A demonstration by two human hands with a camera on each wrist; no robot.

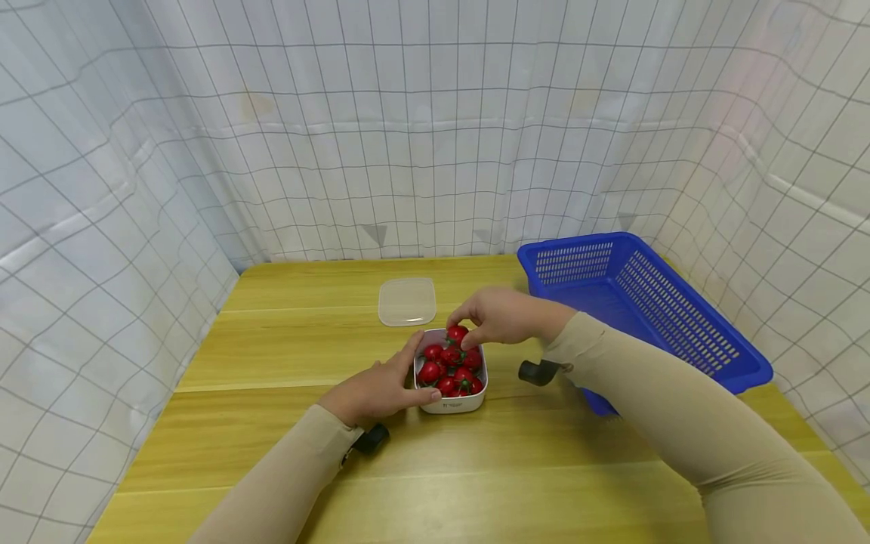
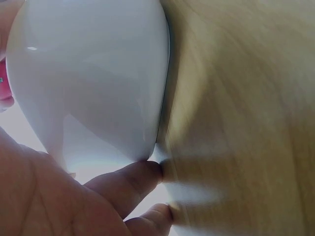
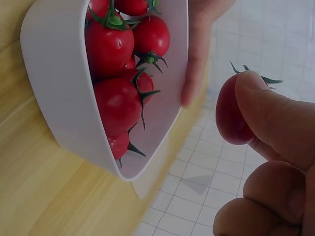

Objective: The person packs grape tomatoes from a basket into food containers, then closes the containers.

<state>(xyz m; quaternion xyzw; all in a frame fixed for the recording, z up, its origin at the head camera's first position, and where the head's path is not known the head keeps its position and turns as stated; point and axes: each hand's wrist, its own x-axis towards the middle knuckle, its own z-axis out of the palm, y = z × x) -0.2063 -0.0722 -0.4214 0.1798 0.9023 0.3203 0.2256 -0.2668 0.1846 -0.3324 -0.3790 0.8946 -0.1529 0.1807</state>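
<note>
In the head view, a white square container (image 1: 451, 406) full of red cherry tomatoes (image 1: 464, 375) with green stems stands on the table. My left hand (image 1: 378, 389) holds the container from its left, thumb at the front rim and a finger along the far left side. Two of its fingertips touch the lower wall in the left wrist view. Between thumb and fingers, my right hand (image 1: 506, 313) pinches one cherry tomato (image 3: 229, 110) over the container's far edge. Seen from the right wrist, that tomato is apart from the container, its green stem upward.
Behind the container lies a clear flat lid (image 1: 406, 301) on the wooden table (image 1: 272, 355). A blue plastic basket (image 1: 646, 295) with slotted sides stands at the right, partly covered by my right forearm. White gridded curtain (image 1: 421, 151) surrounds the back and sides.
</note>
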